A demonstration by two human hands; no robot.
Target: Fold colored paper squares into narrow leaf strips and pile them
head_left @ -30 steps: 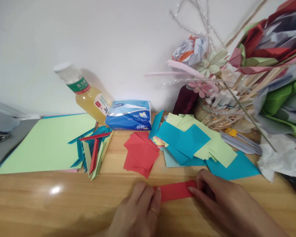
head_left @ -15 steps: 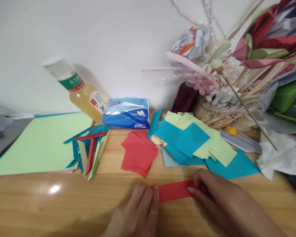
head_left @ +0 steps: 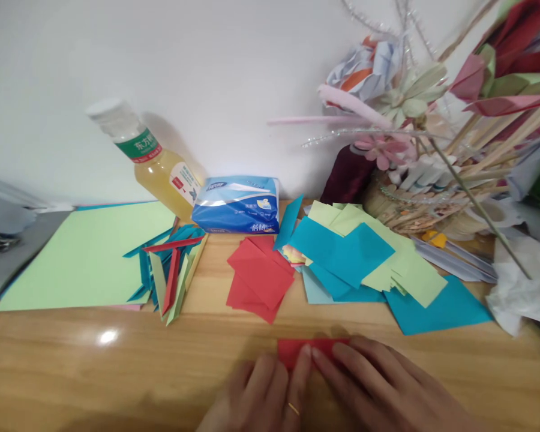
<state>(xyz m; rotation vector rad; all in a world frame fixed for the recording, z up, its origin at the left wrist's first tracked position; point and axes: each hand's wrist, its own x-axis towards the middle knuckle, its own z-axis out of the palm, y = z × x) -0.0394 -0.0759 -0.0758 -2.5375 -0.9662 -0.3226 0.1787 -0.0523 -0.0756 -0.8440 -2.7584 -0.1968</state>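
A folded strip of red paper (head_left: 292, 351) lies lengthwise on the wooden table in front of me. My left hand (head_left: 263, 390) presses down on its left part, index finger near the middle and the other fingers curled. From the right, my right hand (head_left: 373, 375) bears on the strip, its fingertips over the right end and its thumb touching near the left index finger. Part of the strip is hidden under the fingers. Just beyond it is a loose stack of red paper squares (head_left: 261, 279).
Folded paper pieces (head_left: 173, 270) are piled on a green sheet (head_left: 94, 258) at left. Behind stand a drink bottle (head_left: 162, 174) and a tissue pack (head_left: 236, 204). Blue paper pieces (head_left: 337, 252) and green ones spread at right, before a holder of paper flowers (head_left: 400, 204).
My right hand has moved from pinching the strip's right end to pressing along it, its thumb now beside my left index finger. The view has shifted slightly.
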